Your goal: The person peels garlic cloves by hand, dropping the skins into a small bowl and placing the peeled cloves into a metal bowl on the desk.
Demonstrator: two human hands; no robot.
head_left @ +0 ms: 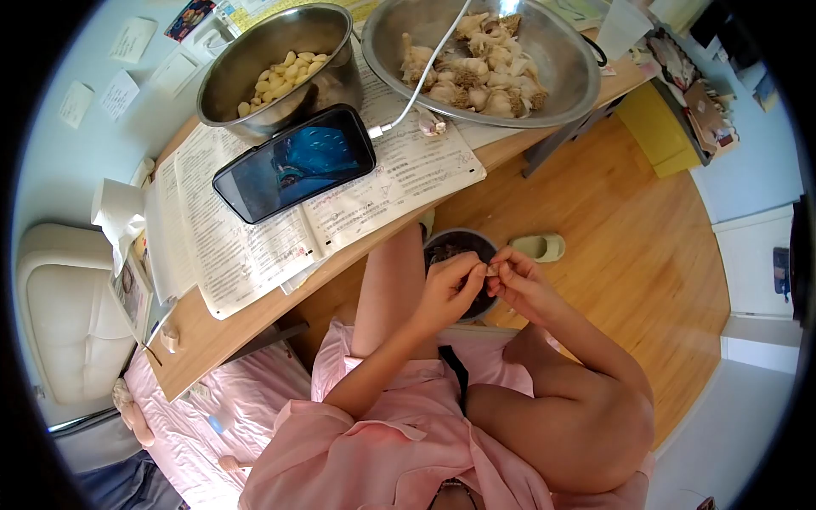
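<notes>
Above a dark bin (460, 241) on the floor, my left hand (449, 291) and my right hand (521, 285) meet fingertip to fingertip. Both are closed in a pinch around a small pale garlic clove (493, 270), mostly hidden by the fingers. Up on the desk, a deep steel pot (223, 92) contains peeled garlic cloves (287, 78). To its right, a wide steel bowl (571, 89) carries whole garlic bulbs (486, 70). One loose piece of garlic (432, 124) lies on the paper just below the bowl.
A phone (297, 161) showing a bluish picture leans against the pot, with a white cable (429, 68) plugged in. Printed sheets (382, 191) spread over the wooden desk (200, 348). A light green slipper (538, 247) is on the floor beside the bin. A yellow box (654, 132) stands farther right.
</notes>
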